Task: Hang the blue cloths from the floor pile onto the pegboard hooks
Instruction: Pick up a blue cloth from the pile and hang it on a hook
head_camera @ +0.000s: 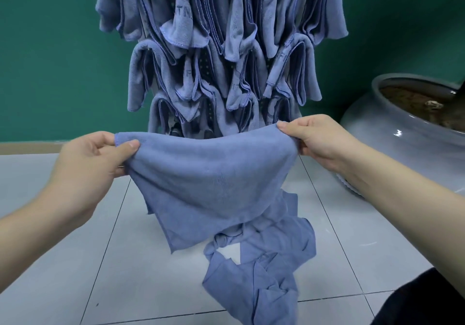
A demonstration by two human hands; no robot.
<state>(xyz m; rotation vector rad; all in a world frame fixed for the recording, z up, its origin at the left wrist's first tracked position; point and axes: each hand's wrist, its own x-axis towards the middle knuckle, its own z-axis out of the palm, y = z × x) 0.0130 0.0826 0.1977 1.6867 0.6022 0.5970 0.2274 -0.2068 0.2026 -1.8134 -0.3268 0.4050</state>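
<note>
- Firmly pinched by left hand [93,158], thumb over curled fingers: one top corner of blue cloth [214,189];
- likewise pinched by right hand [319,141]: the other corner;
- hanging above floor pile [261,269].

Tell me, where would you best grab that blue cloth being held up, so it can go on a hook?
By its top edge, as now: the left hand and right hand each pinch an upper corner of the held cloth from the sides. It hangs limp to a point below, so gripping the top probably keeps it spread for hooking.
</note>
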